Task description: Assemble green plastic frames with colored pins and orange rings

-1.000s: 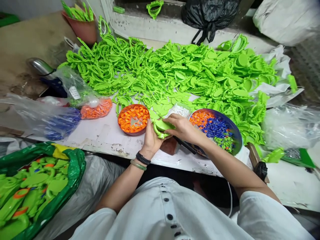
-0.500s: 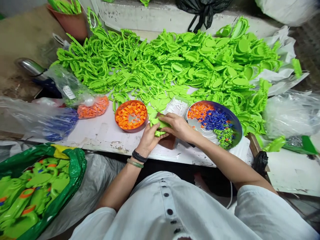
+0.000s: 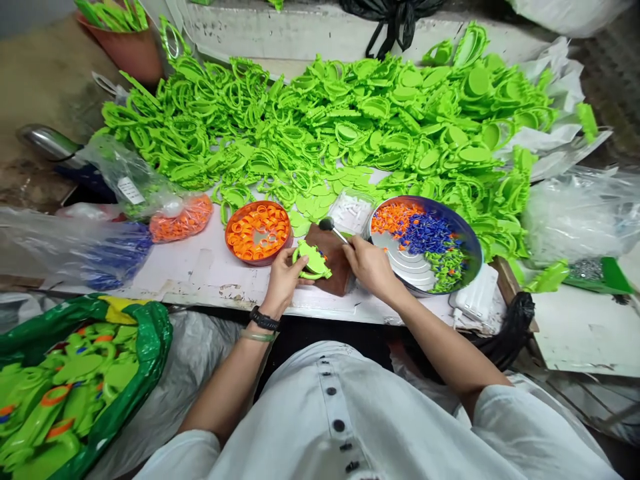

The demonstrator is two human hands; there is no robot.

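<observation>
My left hand (image 3: 284,279) grips a green plastic toy part (image 3: 313,260) by its left side, thumb on top. The part lies over a brown block (image 3: 334,279) at the table's front, with small dark blue and orange bits at its far edge. In my right hand (image 3: 371,268) is a small hammer with a dark head (image 3: 327,224) and a thin metal handle, the head raised just beyond the block. To the left stands a round tub of orange rings (image 3: 259,232). On the right, a round tin (image 3: 473,230) carries small orange, blue and green pieces.
A big heap of green plastic parts (image 3: 350,120) covers the back of the table. White pegs (image 3: 351,211) sit in a clear box behind the block. Bags of blue (image 3: 120,250) and orange pieces (image 3: 183,219) lie left. A green sack (image 3: 159,340) of assembled parts stands lower left.
My right hand has left the green part and now holds the small hammer. My left hand has shifted slightly left, still holding the part, which now shows its flat face.
</observation>
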